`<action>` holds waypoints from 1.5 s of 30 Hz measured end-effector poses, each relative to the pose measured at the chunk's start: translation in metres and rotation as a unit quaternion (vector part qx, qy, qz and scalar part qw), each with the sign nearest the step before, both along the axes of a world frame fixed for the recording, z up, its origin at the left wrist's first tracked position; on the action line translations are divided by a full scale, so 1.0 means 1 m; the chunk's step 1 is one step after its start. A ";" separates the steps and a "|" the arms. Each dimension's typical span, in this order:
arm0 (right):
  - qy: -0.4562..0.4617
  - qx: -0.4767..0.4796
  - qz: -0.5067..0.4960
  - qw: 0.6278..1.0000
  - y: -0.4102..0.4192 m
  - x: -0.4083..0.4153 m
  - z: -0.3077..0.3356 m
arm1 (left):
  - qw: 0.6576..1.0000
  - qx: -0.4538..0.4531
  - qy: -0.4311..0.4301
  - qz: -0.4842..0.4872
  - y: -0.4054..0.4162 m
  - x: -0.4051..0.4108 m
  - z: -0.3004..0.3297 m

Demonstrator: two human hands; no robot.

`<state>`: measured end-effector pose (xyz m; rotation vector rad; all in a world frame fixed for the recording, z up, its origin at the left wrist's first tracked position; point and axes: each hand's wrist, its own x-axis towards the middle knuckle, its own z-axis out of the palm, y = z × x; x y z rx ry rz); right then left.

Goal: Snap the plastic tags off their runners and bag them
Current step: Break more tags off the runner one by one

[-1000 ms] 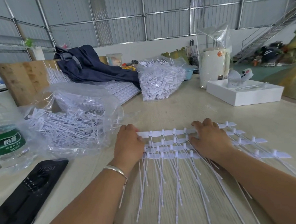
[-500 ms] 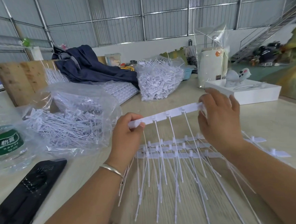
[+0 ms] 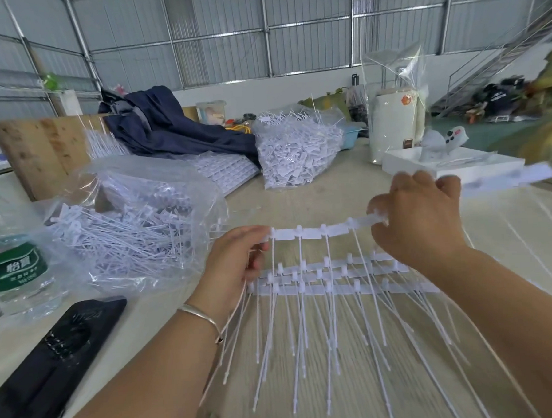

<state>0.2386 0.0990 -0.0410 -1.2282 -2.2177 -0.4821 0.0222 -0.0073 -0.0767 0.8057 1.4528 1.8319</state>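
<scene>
I see both hands, left grip (image 3: 235, 259) and right grip (image 3: 419, 220), pinching a tag strip (image 3: 320, 231) above bare bench (image 3: 316, 203); the left bottle (image 3: 14, 270) label's writing is unreadable.

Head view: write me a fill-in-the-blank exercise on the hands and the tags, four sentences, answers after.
1. The strip of tags is held up between ____ hands.
2. The left hand wears a thin ____ on its wrist.
3. Loose tags fill the clear bag, which lies beside the water ____ with the green label.
4. The right hand pinches the strip's ____ end.

Missing words: two; bracelet; bottle; right
</scene>
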 end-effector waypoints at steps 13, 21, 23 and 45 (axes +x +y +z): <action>0.048 -0.200 0.003 0.979 0.034 0.007 -0.026 | 0.917 0.005 -0.204 -0.344 -0.012 0.006 0.016; 0.081 -0.224 -0.010 0.971 0.041 0.009 -0.020 | 0.916 -0.036 -0.081 -0.390 -0.015 0.002 0.014; 0.060 -0.231 -0.003 0.971 0.037 0.008 -0.016 | 0.949 -0.030 -0.065 -0.306 -0.012 0.004 0.014; 0.113 -0.349 0.276 0.889 -0.015 -0.027 -0.037 | 0.983 -0.088 0.027 -0.160 -0.007 0.005 0.003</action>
